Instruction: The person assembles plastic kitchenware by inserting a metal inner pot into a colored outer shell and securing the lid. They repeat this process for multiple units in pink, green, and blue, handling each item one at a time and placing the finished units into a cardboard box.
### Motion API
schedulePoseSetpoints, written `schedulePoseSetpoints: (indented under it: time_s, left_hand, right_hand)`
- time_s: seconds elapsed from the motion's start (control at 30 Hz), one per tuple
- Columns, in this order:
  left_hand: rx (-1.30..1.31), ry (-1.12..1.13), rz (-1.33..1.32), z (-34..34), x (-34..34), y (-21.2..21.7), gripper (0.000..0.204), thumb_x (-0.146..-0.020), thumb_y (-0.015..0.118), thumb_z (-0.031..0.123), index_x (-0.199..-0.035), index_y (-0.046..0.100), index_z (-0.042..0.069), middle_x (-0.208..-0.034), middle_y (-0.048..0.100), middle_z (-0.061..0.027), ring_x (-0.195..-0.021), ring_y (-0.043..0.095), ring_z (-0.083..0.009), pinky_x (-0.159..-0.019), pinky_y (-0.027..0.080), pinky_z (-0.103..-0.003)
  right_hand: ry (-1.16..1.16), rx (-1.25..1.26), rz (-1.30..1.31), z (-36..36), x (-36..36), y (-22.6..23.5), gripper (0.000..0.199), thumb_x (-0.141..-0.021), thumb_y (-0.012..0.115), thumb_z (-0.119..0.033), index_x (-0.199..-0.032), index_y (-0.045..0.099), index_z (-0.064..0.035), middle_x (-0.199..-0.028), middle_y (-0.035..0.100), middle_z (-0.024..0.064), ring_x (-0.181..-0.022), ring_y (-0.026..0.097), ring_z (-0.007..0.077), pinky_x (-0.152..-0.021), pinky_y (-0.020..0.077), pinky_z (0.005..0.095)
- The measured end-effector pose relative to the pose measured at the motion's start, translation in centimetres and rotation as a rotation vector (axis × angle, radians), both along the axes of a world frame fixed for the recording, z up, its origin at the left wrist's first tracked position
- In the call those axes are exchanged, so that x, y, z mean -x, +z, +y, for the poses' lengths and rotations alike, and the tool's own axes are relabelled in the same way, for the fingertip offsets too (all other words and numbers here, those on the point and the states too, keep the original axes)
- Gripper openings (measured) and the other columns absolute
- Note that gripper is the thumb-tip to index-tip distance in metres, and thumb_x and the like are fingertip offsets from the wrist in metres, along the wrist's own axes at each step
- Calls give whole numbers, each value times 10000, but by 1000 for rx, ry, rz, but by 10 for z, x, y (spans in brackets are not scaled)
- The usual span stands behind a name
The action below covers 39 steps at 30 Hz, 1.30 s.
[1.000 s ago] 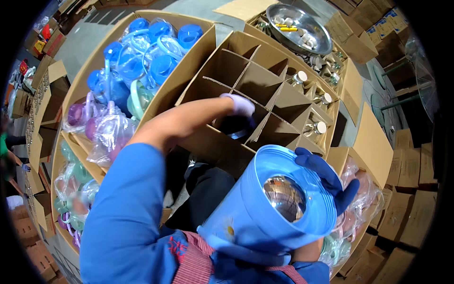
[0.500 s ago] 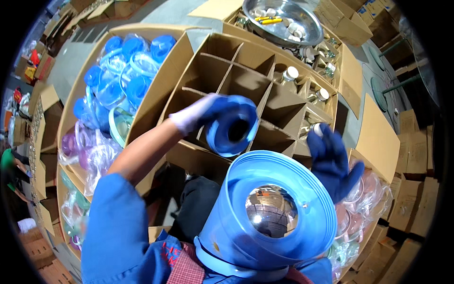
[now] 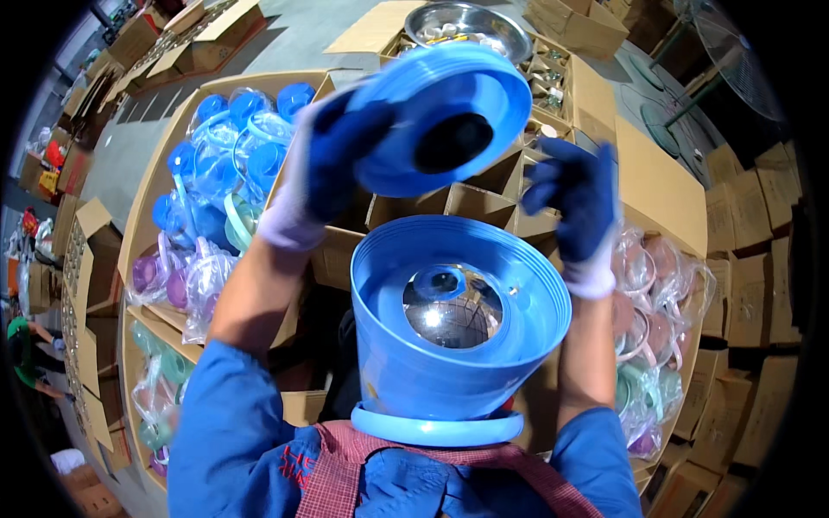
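Note:
My left hand, in a dark blue glove with a pale cuff, is closed on the edge of a round blue plastic lid. The lid is tilted, and a dark round middle shows in it. My right hand, gloved the same way, is raised over the divided carton with its fingers apart and nothing in them. Upright against my front stands a blue plastic bucket-shaped body. Inside it sits a shiny mirrored dome that reflects the lid. A light blue band rings its lower end.
On the left, a carton holds bagged blue and purple plastic parts. Bagged pink and green parts lie at the right. A metal basin rests on a farther carton. Stacked cartons and a fan stand are beyond; a person works far left.
My left hand has lifted the blue lid from over the carton's cells to above the bucket-shaped body. My right hand has risen and moved slightly left. The view has shifted.

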<state>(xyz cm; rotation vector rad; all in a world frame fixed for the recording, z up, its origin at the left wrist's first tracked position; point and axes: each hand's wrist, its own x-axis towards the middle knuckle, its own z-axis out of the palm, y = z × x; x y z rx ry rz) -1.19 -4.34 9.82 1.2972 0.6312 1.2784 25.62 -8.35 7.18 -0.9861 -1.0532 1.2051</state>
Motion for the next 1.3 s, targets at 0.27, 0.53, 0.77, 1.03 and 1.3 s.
schedulePoseSetpoints:
  time_s: [0.27,0.53,0.77,1.03,1.3]
  left_hand:
    - [-679,-445,582,-51,25,43,564,-728,773,352,-1198,674,57,-1204,657,-168,-1142,616,-356,-974,481,-420]
    - [-534,-540,337,-66,21,38,428,-961,577,343,-1210,626,-2,-1203,634,-211,-1102,599,-408,-970,470,-447]
    - [-706,-333,580,-95,-10,21,403,-947,563,320,-1173,608,-11,-1125,634,-214,-1050,603,-391,-917,484,-446]
    - [-714,-238,890,-144,-28,14,383,-796,641,181,-1140,580,22,-1079,611,-161,-1037,602,-319,-942,454,-414]
    - [-874,1,1081,-169,-48,14,256,-921,545,252,-1069,579,46,-972,627,-152,-960,624,-275,-884,465,-398]
  right_hand:
    - [296,113,488,-68,14,-35,666,-1043,265,-495,-1294,549,52,-1320,567,187,-1217,522,293,-1100,337,386]
    - [215,-135,110,-54,18,-37,593,-1025,282,-451,-1071,618,36,-1242,585,228,-1224,514,341,-1104,347,472]
    - [-34,-642,-218,-96,21,-34,338,-971,490,-310,-946,621,1,-960,647,178,-946,606,294,-801,510,432]
    - [108,-726,-171,-94,19,-54,419,-1009,432,-352,-960,611,24,-904,626,164,-899,603,295,-862,479,433]
    - [159,-407,152,-95,36,-63,327,-997,446,-297,-937,584,-7,-923,605,138,-931,598,273,-914,461,409]
